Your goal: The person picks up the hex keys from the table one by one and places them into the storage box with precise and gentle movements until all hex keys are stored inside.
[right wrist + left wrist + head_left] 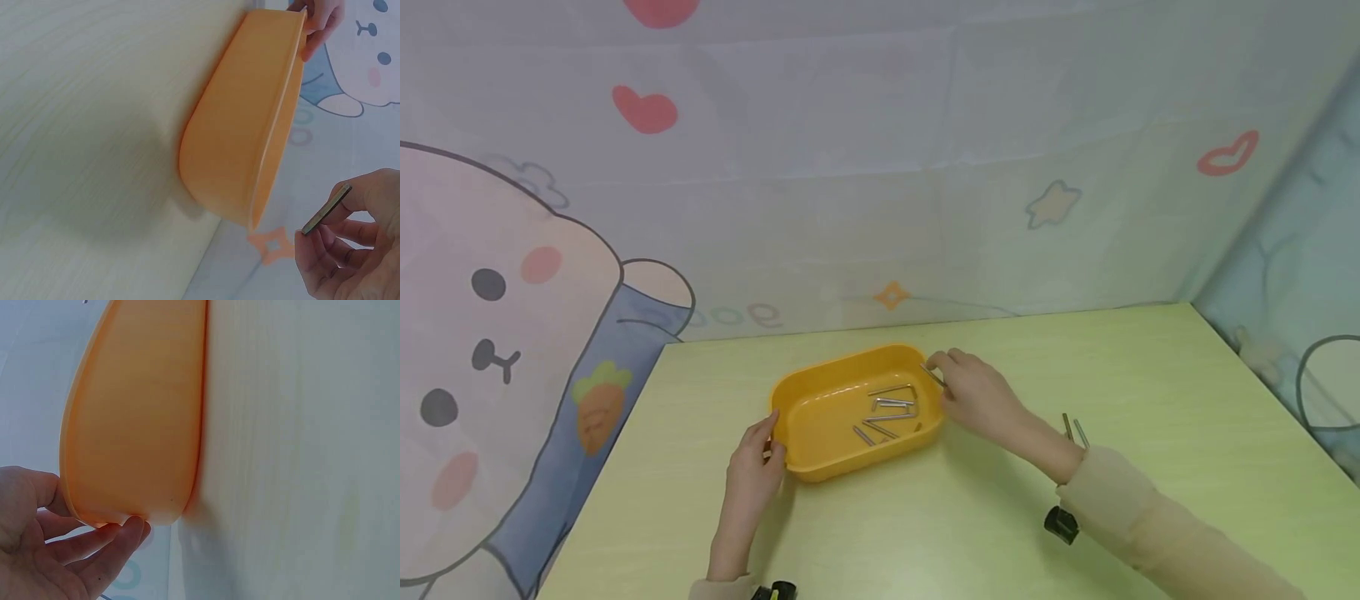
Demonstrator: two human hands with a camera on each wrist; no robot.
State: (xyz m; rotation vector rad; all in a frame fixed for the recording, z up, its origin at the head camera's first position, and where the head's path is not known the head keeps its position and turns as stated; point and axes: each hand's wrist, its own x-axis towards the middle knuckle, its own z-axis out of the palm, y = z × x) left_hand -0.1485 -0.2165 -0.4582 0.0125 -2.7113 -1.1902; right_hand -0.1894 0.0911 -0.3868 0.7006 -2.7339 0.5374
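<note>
A yellow plastic tray (pixel 820 462) stands on the table, with several L-shaped metal hex keys (pixel 891 403) lying in its right half. My left hand (pixel 756 463) grips the tray's left end; in the left wrist view its fingers (pixel 115 550) are on the rim and outer wall. Over the tray's right rim, my right hand (pixel 981 400) pinches a hex key (pixel 933 375) between thumb and fingers. The right wrist view shows this hex key (pixel 327 209) as a short, dull brass-coloured bar above the rim, its other part hidden by the hand (pixel 356 244).
Two more thin metal pieces (pixel 1067 427) lie on the table beyond my right forearm, partly covered by the sleeve. A printed cloth (pixel 850 208) hangs behind the table's back edge. Another cloth (pixel 1300 250) hangs along the right side.
</note>
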